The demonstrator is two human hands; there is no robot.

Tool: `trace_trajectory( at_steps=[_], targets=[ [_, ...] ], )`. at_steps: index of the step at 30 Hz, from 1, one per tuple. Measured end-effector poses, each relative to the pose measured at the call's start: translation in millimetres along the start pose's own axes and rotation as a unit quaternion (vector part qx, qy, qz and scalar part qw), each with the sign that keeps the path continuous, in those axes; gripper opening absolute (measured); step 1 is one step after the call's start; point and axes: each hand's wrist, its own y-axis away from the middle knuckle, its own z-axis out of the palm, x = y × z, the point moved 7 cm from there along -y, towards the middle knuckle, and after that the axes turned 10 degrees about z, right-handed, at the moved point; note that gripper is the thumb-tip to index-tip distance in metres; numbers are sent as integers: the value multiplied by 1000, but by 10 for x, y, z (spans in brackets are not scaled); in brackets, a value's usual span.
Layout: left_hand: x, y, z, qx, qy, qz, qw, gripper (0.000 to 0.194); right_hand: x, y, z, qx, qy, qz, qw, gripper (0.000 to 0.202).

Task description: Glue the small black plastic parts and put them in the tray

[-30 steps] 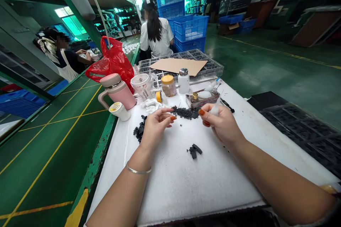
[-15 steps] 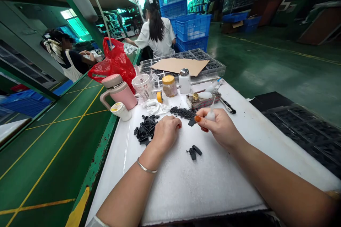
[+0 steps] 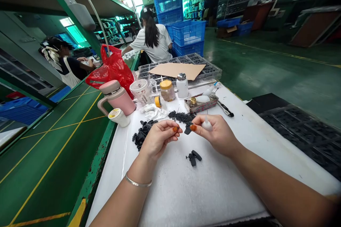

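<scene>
My left hand [image 3: 162, 136] is closed in a pinch over the white table, beside a pile of black plastic parts [image 3: 141, 133]; what its fingertips hold is too small to make out. Between the thumb and fingers of my right hand [image 3: 217, 133] is a black part [image 3: 188, 128], and a small white squeeze bottle [image 3: 207, 125] with a thin tip rests in the same hand. Tiny black pieces [image 3: 181, 116] lie heaped just behind both hands. Nearer to me, a few black parts [image 3: 193, 157] sit on the table.
A pink mug [image 3: 118, 98], a white tub [image 3: 119, 117], a yellow-lidded jar [image 3: 167, 91], a white bottle [image 3: 182, 87] and a small tray [image 3: 202, 105] stand behind. A cutter [image 3: 226, 108] lies right. Two people sit beyond, near blue crates [image 3: 189, 33].
My left hand has turned and lifted, its thumb and fingertips now pinched near the black part in my right hand. The camera view has shifted slightly.
</scene>
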Motion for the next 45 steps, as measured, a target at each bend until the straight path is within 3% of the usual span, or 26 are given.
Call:
trace_trajectory(
  at_steps=[10,23,29,45],
  targets=[
    [19,56,144,-63,141,-2,988,26,-133,100,68,-45,-1,-35,998,29],
    [-64,98,279,-109,173,-26,979,24,-197,140,130,-70,-24,-62,995,28],
    [-38,109,314,-132,185,-5,974,17,-220,151,139,-81,-37,-73,993,28],
    [-72,98,300,-119,195,-15,973,19,-203,171,201,-119,-76,-62,988,25]
  ],
)
